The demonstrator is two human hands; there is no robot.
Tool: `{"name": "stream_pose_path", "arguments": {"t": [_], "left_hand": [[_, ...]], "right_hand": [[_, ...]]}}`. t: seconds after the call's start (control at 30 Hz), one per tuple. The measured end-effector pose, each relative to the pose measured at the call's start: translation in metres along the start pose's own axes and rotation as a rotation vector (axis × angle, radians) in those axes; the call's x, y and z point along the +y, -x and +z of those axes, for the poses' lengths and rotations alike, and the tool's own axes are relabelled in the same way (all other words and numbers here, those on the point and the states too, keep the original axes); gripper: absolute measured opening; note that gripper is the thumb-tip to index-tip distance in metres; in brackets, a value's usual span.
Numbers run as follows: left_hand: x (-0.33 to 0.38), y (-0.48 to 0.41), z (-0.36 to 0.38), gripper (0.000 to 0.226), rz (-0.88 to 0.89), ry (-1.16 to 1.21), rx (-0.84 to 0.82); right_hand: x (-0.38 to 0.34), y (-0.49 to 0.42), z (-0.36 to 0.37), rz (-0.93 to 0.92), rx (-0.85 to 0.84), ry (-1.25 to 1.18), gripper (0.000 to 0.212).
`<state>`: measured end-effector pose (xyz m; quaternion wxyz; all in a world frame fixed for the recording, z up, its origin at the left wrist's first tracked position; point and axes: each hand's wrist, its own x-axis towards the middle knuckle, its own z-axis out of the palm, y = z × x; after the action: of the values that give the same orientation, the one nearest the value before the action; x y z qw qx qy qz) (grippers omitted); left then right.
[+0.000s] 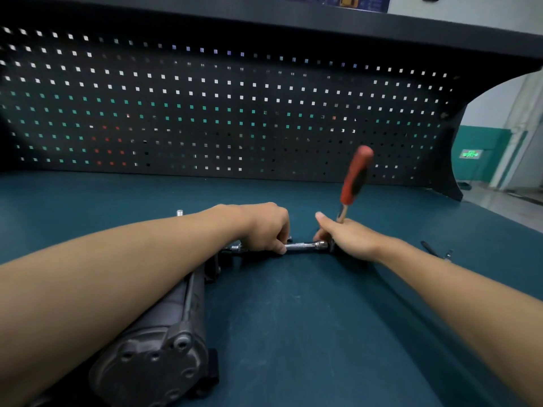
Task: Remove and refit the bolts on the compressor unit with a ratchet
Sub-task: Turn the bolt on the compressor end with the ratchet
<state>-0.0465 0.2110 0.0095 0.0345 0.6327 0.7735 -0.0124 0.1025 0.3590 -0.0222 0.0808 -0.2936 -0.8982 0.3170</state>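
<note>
A dark teal bench mat covers the worktop, scuffed in places, and runs back to a black pegboard whose square holes let light through. A black shelf overhangs the pegboard. Past the pegboard's right end the room shows a white and teal wall with a green lit exit sign. The mat's right edge runs diagonally toward the near right, with floor beyond it. The widest bare stretch of mat lies between the two forearms and to the far left. A small chrome piece stands beyond the left forearm, and a thin dark tool lies near the right edge. The compressor unit, a dark cylinder, lies at the near left under the left forearm, its bolted end cap toward the camera and its far end beneath the left hand. That hand's fingers curl down round the left end of a chrome extension bar, which lies level across the mat. The right hand grips the ratchet at its head, fingers wrapped and thumb pointing up, the red and black handle rising almost upright.
</note>
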Motion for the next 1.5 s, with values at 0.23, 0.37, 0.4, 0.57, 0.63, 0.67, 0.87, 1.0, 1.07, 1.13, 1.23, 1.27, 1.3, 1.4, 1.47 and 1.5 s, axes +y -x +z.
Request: {"name": "stream_pose_path", "arguments": {"t": [0.23,0.37,0.4,0.57,0.63,0.67,0.87,1.0,1.07,1.13,1.23,1.27,1.3,1.4,1.47,1.5], "left_hand": [[-0.002,-0.002,0.000,0.014,0.012,-0.018,-0.002],[-0.002,-0.002,0.000,0.014,0.019,-0.014,0.001],[-0.002,-0.002,0.000,0.014,0.020,-0.016,0.002],[-0.003,-0.002,0.001,0.011,0.014,-0.010,-0.008],[-0.004,-0.001,0.002,0.011,0.012,0.001,-0.006],[-0.004,-0.001,0.002,0.011,0.009,0.010,-0.004],[-0.007,-0.001,0.003,0.017,-0.018,0.043,-0.023],[-0.006,0.000,0.003,0.019,-0.024,0.048,-0.036],[-0.006,0.001,0.002,0.021,-0.029,0.046,-0.040],[-0.006,0.002,0.002,0.022,-0.032,0.046,-0.043],[-0.007,0.001,0.003,0.020,-0.028,0.048,-0.048],[-0.007,0.001,0.003,0.019,-0.025,0.046,-0.051],[-0.007,0.001,0.003,0.018,-0.023,0.045,-0.053],[-0.006,0.000,0.002,0.019,-0.021,0.040,-0.056],[-0.005,0.000,0.002,0.018,-0.022,0.047,-0.061],[-0.005,0.000,0.001,0.018,-0.023,0.053,-0.065]], "right_hand": [[-0.014,-0.032,0.001,0.151,-0.001,0.042,0.063],[-0.015,-0.042,0.010,0.154,0.050,0.077,0.045],[-0.015,-0.045,0.011,0.147,0.050,0.082,0.036],[-0.013,-0.048,0.017,0.146,0.135,-0.085,0.035],[-0.008,-0.043,0.021,0.089,0.211,-0.159,0.034],[-0.005,-0.039,0.023,0.054,0.251,-0.194,0.033],[0.006,-0.012,0.025,-0.130,0.298,-0.327,0.032],[0.012,0.007,0.022,-0.212,0.234,-0.230,0.040],[0.015,0.018,0.022,-0.273,0.211,-0.209,0.039],[0.019,0.029,0.022,-0.391,0.202,-0.085,0.036],[0.020,0.039,0.023,-0.512,0.203,0.162,0.024],[0.019,0.040,0.022,-0.511,0.205,0.169,0.022],[0.018,0.042,0.021,-0.508,0.207,0.154,0.024],[0.015,0.054,0.021,-0.516,0.302,0.055,0.040],[0.011,0.065,0.017,-0.589,0.394,-0.054,0.039],[0.006,0.071,0.013,-0.626,0.428,-0.127,0.032]]}}
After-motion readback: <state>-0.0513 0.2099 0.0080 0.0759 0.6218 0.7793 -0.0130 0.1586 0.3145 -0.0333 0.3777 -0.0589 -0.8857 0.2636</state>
